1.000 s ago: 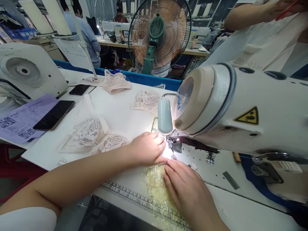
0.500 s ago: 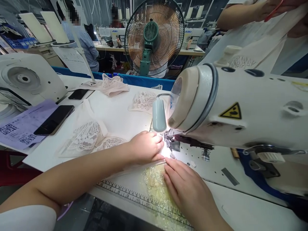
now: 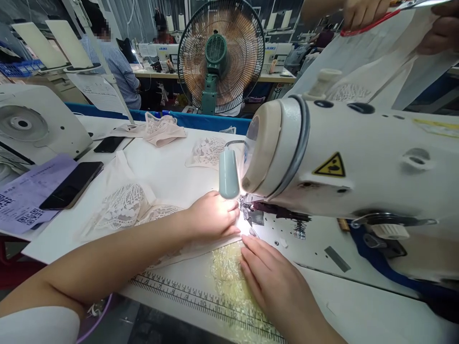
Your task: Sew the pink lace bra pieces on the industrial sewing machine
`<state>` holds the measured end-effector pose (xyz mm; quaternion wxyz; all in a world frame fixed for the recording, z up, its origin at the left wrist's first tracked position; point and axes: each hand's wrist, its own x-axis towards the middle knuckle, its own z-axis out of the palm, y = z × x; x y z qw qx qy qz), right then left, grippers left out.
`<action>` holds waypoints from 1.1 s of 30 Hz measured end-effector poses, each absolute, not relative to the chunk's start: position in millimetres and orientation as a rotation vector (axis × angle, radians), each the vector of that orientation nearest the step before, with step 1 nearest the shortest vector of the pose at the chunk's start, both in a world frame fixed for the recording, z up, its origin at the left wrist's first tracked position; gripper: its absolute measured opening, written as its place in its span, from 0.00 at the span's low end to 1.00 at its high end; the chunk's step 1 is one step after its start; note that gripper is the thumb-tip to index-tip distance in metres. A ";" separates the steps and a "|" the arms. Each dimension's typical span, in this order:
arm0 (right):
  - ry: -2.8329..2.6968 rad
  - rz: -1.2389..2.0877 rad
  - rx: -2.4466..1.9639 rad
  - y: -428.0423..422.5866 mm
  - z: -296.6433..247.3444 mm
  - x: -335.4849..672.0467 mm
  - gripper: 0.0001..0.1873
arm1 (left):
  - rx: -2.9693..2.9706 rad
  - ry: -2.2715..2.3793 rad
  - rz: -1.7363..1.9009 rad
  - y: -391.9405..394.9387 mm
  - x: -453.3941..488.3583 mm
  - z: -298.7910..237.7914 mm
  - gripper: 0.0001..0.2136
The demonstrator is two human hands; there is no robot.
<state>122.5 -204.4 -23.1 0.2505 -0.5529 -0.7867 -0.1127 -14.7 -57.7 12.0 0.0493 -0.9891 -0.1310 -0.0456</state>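
Resting on pale fabric [image 3: 202, 249] under the sewing machine [image 3: 344, 160], the left hand [image 3: 213, 215] in the head view lies palm down with its fingers bent and pressed together, their tips close beside the brightly lit presser foot [image 3: 245, 205]. The right hand [image 3: 270, 274] is nearer the viewer, its fingers close together and its forefinger tip at the fabric's edge; whether either hand pinches the cloth or only presses it, I cannot tell. The fabric runs from beneath the left forearm to the lit spot between both hands. A crinkled yellowish strip [image 3: 225, 279] extends beside the right hand, over part of the printed ruler scale [image 3: 179, 295]. A small lamp [image 3: 228, 174] hangs just above the left hand. Left of that hand lie lace pieces [image 3: 125, 205], a dark phone [image 3: 71, 185] and a purple sheet [image 3: 25, 203]. Beyond the table stands a fan [image 3: 220, 57]; at upper right, a co-worker's hand [image 3: 364, 12] holds red-handled scissors [image 3: 369, 24] at light cloth [image 3: 387, 69].
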 end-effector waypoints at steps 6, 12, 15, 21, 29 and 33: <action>-2.187 -0.184 -1.467 -203.8 -22.2 123.9 0.14 | -3.106 -0.043 -0.307 -84.8 -30.1 12.4 0.13; -2.181 -0.169 -1.465 -203.4 -24.7 125.3 0.13 | -3.015 0.015 -0.525 -91.7 -45.8 -9.6 0.13; -2.160 -0.175 -1.464 -203.6 -24.8 124.3 0.13 | -3.014 0.042 -0.549 -83.0 -46.6 -9.9 0.13; -2.150 -0.211 -1.484 -203.9 -25.9 122.3 0.13 | -3.059 0.099 -0.563 -71.7 -43.5 -7.4 0.14; -2.202 -0.225 -1.503 -202.6 -30.1 123.8 0.16 | -3.032 0.112 -0.531 -61.3 -41.0 -1.7 0.16; -2.197 -0.231 -1.516 -202.5 -29.1 122.8 0.16 | -3.038 0.144 -0.501 -57.6 -41.0 -2.5 0.15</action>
